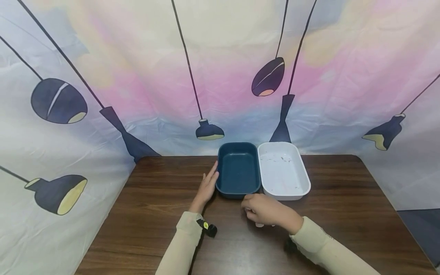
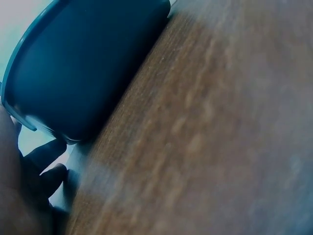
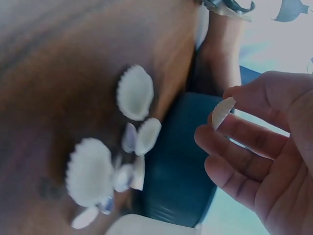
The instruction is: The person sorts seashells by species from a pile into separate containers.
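Note:
My left hand [image 1: 206, 189] lies with straight fingers along the left side of a dark teal rectangular dish [image 1: 239, 172]. The left wrist view has its fingers at the corner of that dish. In front of the dishes my right hand [image 1: 264, 209] pinches a small pale seashell [image 3: 223, 112] between thumb and fingertips. Several more shells lie on the table below that hand, among them a large white ribbed one [image 3: 89, 171], another ribbed one [image 3: 135, 93] and a small purplish one [image 3: 129, 137]. From the head view, the right hand hides most of them.
A white rectangular dish [image 1: 285, 172] stands against the teal one on its right, with small dark specks inside. Both dishes are at the back edge of the brown wooden table [image 1: 154, 214]. Behind hangs a cloth [image 1: 233, 88] printed with lamps.

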The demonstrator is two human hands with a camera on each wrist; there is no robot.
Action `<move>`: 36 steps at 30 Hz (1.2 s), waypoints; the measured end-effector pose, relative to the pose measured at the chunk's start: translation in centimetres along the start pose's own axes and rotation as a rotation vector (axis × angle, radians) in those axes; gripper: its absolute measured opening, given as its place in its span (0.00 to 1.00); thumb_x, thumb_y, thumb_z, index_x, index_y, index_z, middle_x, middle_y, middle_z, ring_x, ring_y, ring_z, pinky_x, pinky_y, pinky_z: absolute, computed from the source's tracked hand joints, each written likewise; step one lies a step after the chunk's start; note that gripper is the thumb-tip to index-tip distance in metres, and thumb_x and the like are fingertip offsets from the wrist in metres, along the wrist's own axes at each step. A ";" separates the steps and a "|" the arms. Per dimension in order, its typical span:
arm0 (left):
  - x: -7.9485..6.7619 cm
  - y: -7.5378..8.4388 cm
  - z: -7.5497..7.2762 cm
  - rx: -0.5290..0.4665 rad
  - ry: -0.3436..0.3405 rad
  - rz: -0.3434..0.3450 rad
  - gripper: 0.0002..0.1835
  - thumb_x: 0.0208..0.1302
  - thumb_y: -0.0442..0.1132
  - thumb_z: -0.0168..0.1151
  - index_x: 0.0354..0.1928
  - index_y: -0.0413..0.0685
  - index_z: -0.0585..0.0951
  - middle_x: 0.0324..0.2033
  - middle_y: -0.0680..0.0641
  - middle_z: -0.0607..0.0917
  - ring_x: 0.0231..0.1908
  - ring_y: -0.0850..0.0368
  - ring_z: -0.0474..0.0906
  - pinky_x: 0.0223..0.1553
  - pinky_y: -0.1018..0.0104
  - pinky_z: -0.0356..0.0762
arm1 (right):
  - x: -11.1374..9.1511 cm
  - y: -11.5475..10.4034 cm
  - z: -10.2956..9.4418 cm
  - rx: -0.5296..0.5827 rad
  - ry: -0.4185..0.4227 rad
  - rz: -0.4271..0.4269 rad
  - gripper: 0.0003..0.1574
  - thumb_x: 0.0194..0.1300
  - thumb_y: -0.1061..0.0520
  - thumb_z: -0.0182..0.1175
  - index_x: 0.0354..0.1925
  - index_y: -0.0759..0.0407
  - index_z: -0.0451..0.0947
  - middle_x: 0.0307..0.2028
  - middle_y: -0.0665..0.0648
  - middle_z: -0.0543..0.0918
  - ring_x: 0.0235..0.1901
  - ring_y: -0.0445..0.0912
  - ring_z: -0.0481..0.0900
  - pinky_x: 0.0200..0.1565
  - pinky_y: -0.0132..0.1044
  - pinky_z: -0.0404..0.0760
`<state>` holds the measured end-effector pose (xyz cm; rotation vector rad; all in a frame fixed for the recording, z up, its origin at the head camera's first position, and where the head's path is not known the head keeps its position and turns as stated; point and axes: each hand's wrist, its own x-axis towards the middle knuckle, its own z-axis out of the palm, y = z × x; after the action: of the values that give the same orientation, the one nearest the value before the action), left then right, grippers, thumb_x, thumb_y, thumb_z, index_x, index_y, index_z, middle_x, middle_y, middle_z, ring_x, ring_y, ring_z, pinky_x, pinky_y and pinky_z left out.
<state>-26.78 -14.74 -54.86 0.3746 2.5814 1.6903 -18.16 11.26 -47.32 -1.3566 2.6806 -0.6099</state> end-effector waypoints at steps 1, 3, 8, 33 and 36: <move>0.0 0.1 0.0 0.003 0.002 0.000 0.31 0.88 0.53 0.37 0.86 0.56 0.52 0.83 0.47 0.55 0.81 0.40 0.49 0.79 0.37 0.23 | 0.1 0.1 -0.2 -0.005 0.010 -0.011 0.08 0.67 0.66 0.65 0.42 0.60 0.88 0.37 0.50 0.85 0.33 0.37 0.79 0.35 0.32 0.82; -0.1 0.1 0.1 0.012 0.006 -0.003 0.31 0.88 0.53 0.38 0.86 0.55 0.53 0.83 0.47 0.56 0.81 0.40 0.51 0.79 0.38 0.24 | 0.2 0.2 -0.6 -0.005 0.024 -0.022 0.10 0.67 0.67 0.64 0.44 0.61 0.89 0.39 0.52 0.87 0.36 0.39 0.82 0.38 0.33 0.84; -0.4 -0.1 0.2 0.040 0.009 -0.001 0.32 0.88 0.55 0.38 0.86 0.57 0.53 0.82 0.49 0.57 0.80 0.42 0.54 0.80 0.41 0.26 | 0.7 0.8 -1.5 0.023 0.044 -0.040 0.13 0.68 0.67 0.61 0.46 0.62 0.90 0.40 0.54 0.88 0.40 0.42 0.85 0.43 0.36 0.86; -0.1 0.0 0.1 0.055 0.010 0.017 0.32 0.87 0.57 0.36 0.86 0.58 0.53 0.82 0.49 0.57 0.80 0.42 0.55 0.80 0.42 0.26 | 5.2 3.2 -2.4 -0.003 0.080 -0.003 0.12 0.69 0.67 0.64 0.48 0.66 0.90 0.41 0.59 0.88 0.41 0.50 0.86 0.45 0.43 0.87; -0.1 0.0 0.1 0.058 0.012 0.016 0.32 0.87 0.58 0.36 0.86 0.58 0.53 0.82 0.49 0.58 0.80 0.42 0.56 0.81 0.42 0.26 | 5.9 3.7 -2.0 0.002 0.078 0.018 0.12 0.69 0.67 0.64 0.48 0.66 0.90 0.42 0.60 0.90 0.42 0.51 0.88 0.47 0.45 0.88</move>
<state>-26.63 -14.69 -54.85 0.3892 2.6476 1.6311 -25.02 9.18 -46.21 -1.3342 2.7483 -0.6780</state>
